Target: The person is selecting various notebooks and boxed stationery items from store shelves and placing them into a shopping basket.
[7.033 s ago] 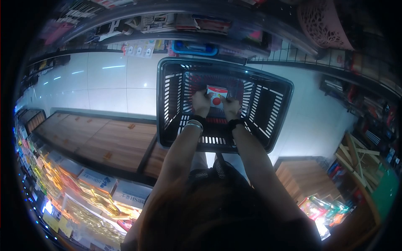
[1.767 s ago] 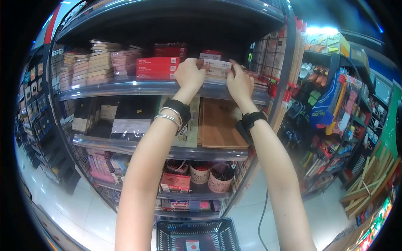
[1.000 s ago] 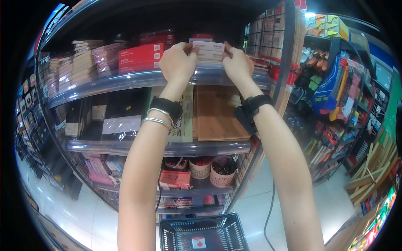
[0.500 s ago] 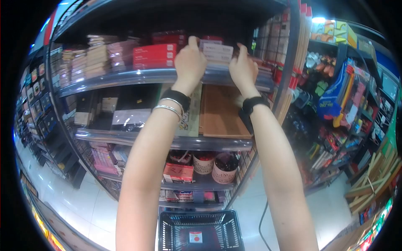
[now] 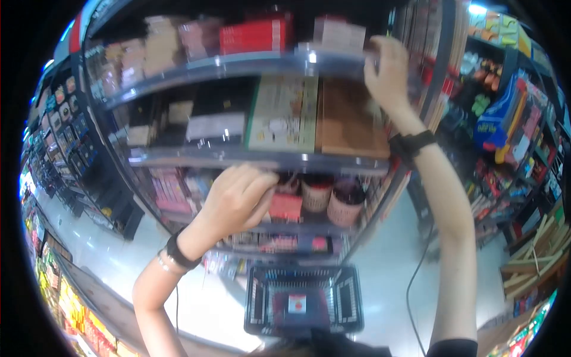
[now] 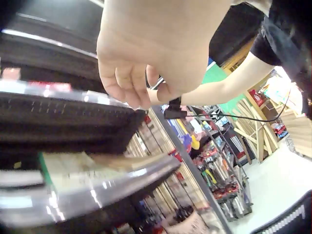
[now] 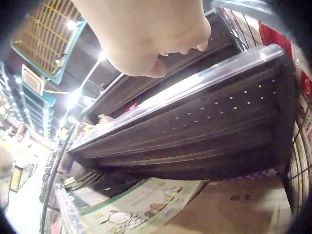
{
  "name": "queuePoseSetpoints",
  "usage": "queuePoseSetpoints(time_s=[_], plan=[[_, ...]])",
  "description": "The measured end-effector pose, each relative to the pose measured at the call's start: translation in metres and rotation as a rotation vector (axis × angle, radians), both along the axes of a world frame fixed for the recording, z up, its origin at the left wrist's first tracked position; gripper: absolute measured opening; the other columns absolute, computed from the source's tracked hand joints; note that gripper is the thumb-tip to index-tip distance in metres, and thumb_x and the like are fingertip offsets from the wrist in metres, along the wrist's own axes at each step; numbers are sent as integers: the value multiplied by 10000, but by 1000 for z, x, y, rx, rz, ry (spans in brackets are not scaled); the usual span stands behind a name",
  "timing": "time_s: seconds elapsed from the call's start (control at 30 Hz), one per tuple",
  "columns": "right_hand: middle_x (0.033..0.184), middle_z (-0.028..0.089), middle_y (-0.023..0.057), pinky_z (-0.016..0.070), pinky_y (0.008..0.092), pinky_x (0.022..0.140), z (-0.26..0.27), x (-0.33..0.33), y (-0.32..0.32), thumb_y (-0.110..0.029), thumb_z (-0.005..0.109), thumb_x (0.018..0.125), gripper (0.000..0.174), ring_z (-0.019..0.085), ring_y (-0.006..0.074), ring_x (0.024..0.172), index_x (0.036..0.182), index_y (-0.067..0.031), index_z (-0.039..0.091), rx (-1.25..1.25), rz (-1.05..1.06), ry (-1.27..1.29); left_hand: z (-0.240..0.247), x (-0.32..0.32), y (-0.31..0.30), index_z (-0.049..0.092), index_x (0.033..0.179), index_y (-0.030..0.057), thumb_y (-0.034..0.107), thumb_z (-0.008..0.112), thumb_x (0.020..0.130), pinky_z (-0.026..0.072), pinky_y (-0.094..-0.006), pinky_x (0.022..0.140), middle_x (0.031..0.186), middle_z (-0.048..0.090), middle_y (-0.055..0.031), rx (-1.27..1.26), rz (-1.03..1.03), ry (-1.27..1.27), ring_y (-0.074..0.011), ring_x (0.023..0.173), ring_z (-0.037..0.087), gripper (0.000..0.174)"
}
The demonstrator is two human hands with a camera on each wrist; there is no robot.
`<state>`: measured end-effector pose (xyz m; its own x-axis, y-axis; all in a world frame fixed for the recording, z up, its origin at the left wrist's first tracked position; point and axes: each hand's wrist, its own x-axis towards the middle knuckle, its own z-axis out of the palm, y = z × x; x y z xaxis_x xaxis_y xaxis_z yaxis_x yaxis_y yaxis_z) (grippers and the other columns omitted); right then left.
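A tall dark shelving unit (image 5: 196, 159) with glossy, clear-fronted edges stands on a shiny white floor (image 5: 383, 285). A bright white light (image 5: 477, 9) glows high beyond it; the right wrist view shows a teal-framed, yellow-barred panel (image 7: 46, 36) overhead.

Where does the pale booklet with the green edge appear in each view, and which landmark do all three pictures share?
Head view: the booklet is just above the centre.
Left wrist view: lower left, blurred, below the left hand.
Right wrist view: at the bottom, slightly left of centre, partly cut off.
Shared landmark: the brown folder, right of the booklet in every view.
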<state>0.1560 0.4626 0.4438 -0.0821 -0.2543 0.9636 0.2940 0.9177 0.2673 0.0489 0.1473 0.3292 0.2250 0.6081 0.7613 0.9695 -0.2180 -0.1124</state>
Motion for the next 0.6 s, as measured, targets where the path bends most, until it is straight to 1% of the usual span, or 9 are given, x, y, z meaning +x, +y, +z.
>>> queuePoseSetpoints(time_s=[0.1,0.17,0.2,0.27,0.33,0.4,0.47,0.53,0.6], plan=[[1043,521,156,363,410,879,-67,46,-47,-48,569,724,306,466,341,1007,1026,-42,522,-23,90,-174,-88,-18,-42,555,885,34,19,589,705,445,-365,653,778,566,-126,-286,82,-233,-305,727,559,184],[1006,545,146,391,393,837,-134,76,-77,-38,585,719,290,498,338,957,1007,-33,547,-157,198,-387,-157,-29,-60,552,928,3,36,580,730,460,-369,667,798,582,-152,-456,148,-673,-307,740,581,203],[981,554,139,392,389,835,-181,92,-89,-42,589,720,294,502,331,954,1011,-26,545,-374,225,-561,-190,-31,-67,553,951,-8,46,581,739,465,-371,677,813,590,-167,-543,192,-838,-311,755,592,221],[971,561,139,391,387,839,-274,116,-114,-67,589,735,277,519,306,949,1006,-27,553,-897,373,-953,-253,-20,-79,560,988,-16,79,574,772,466,-375,697,855,609,-184,-741,201,-806,-294,796,609,237],[1025,583,120,434,348,823,-392,142,-118,-122,597,789,307,553,244,960,1068,-5,549,-1414,509,-1339,-304,-2,-78,577,1009,4,127,604,790,478,-331,732,919,624,-152,-1018,10,-945,-262,824,612,252],[1048,585,120,455,318,808,-489,164,-134,-128,580,818,307,569,204,955,1092,4,545,-1929,722,-1420,-344,21,-66,581,994,-1,182,555,818,477,-355,713,898,625,-185,-1187,-2,-1187,-264,807,620,255],[1083,573,119,461,314,813,-556,171,-155,-141,562,840,336,571,207,970,1140,5,519,-2193,602,-1364,-398,30,-42,574,1041,7,232,566,812,484,-340,735,936,624,-193,-1477,89,-1091,-269,827,622,320],[1095,552,124,471,312,799,-604,165,-171,-143,549,856,365,577,204,928,1179,9,476,-2591,540,-1122,-453,41,-25,568,1063,19,272,577,802,485,-333,753,952,625,-190,-1500,112,-1107,-276,860,622,364],[1119,537,130,469,341,806,-641,158,-186,-156,550,858,396,564,225,954,1206,6,454,-2847,458,-890,-536,60,-16,571,1057,17,271,582,793,482,-351,765,949,625,-192,-1311,273,-1334,-293,888,617,366]])
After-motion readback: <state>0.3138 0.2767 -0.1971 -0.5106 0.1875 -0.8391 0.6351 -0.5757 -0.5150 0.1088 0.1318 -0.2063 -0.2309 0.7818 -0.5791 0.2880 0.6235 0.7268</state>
